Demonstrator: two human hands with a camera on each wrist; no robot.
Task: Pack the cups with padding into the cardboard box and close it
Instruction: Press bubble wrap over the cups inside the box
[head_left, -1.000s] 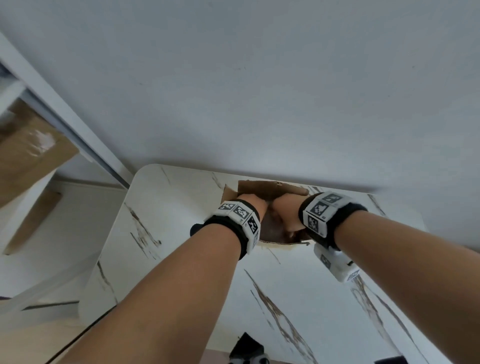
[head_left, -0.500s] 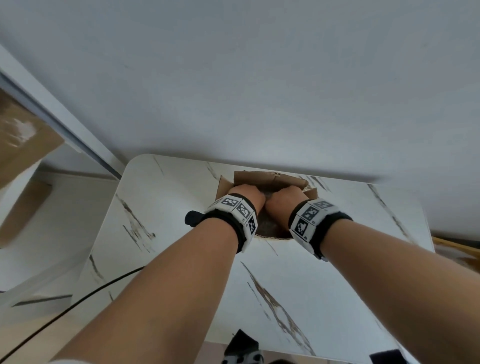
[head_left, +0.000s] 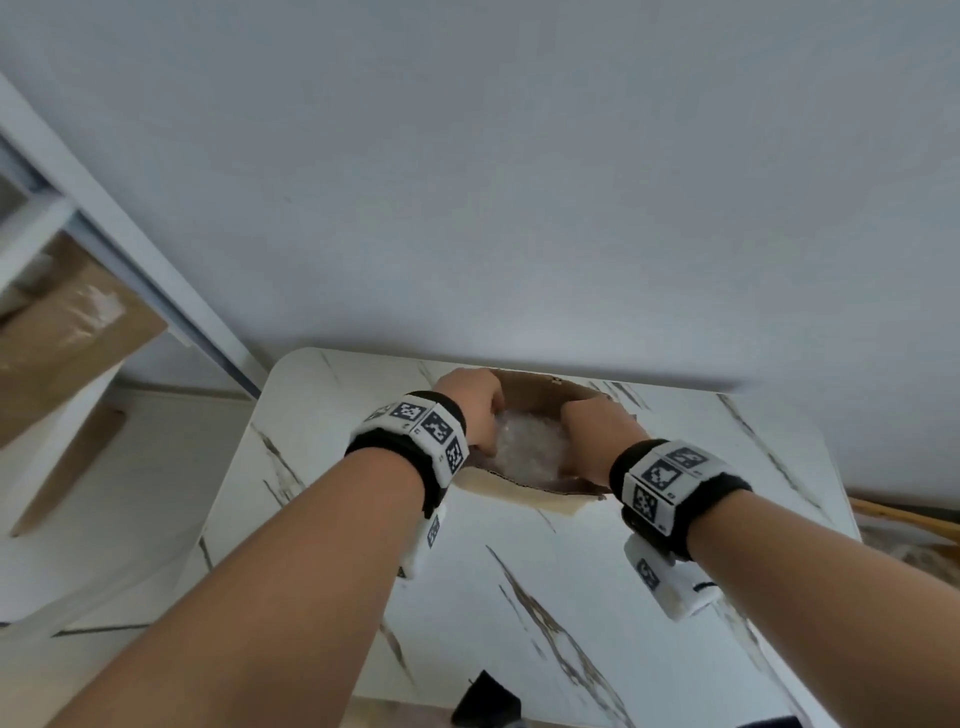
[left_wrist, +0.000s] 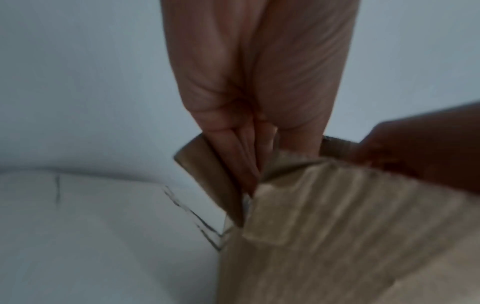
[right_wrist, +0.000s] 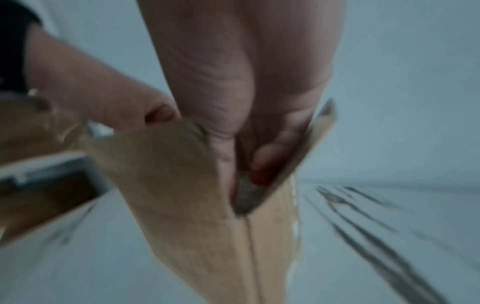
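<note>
An open cardboard box stands at the far edge of the table, close to the wall. Bubble wrap padding fills its middle; no cup shows under it. My left hand reaches into the box's left side. In the left wrist view its straight fingers slide down between the left flap and the front wall. My right hand is in the right side. In the right wrist view it curls thumb and fingers round a grey bit of padding beside the right flap.
The white marble table stretches toward me from the box. A small black object sits at its near edge. Flat cardboard sheets lean on white shelving to the left. The grey wall rises right behind the box.
Both hands were pressed together over the box's middle; they have now moved apart to its left and right sides, uncovering the bubble wrap between them.
</note>
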